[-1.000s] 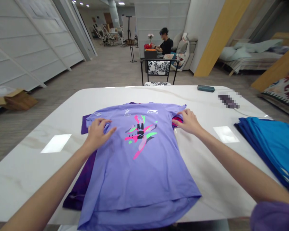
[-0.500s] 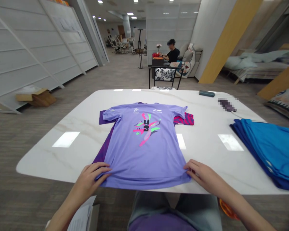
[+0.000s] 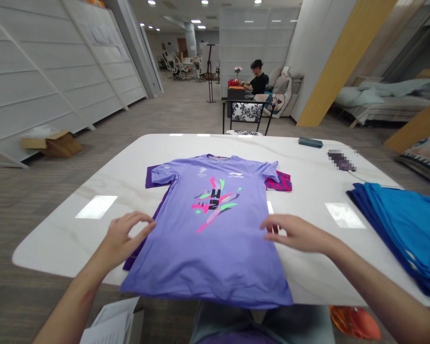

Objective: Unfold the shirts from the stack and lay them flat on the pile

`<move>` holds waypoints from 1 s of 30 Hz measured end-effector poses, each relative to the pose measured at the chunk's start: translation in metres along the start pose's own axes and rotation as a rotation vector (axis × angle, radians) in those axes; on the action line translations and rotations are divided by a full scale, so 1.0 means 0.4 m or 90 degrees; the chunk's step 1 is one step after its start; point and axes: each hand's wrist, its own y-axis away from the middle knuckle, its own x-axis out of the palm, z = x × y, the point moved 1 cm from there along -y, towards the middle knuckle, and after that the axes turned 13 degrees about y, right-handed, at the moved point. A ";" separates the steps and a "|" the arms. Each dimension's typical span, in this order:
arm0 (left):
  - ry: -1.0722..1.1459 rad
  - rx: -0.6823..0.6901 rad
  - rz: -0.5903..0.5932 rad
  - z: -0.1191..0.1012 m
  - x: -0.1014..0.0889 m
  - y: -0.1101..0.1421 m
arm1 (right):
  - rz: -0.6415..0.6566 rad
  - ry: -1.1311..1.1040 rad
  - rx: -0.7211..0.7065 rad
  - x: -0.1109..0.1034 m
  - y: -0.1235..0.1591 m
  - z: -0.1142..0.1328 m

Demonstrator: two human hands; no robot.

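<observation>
Lilac shirt [image 3: 215, 239] flat on table [image 3: 308, 267] (both hands' grip released)

Two shirts are lying in the middle of the tabletop [image 3: 308, 267]: one lilac shirt [image 3: 208, 248] and, under it, one dark purple shirt [image 3: 151, 177]. One stack of blue shirts [image 3: 401, 224] is lying to the right of the lilac shirt. Two small dark objects are lying beyond it: one teal case [image 3: 310, 142] and one blurred item [image 3: 340, 159]. Two hands are showing, the left hand [image 3: 123, 236] and the right hand [image 3: 297, 232], beside the lilac shirt.
</observation>
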 end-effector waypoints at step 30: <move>-0.094 0.135 0.087 -0.059 0.385 -0.641 | -0.295 0.350 0.087 -0.010 -0.403 -0.335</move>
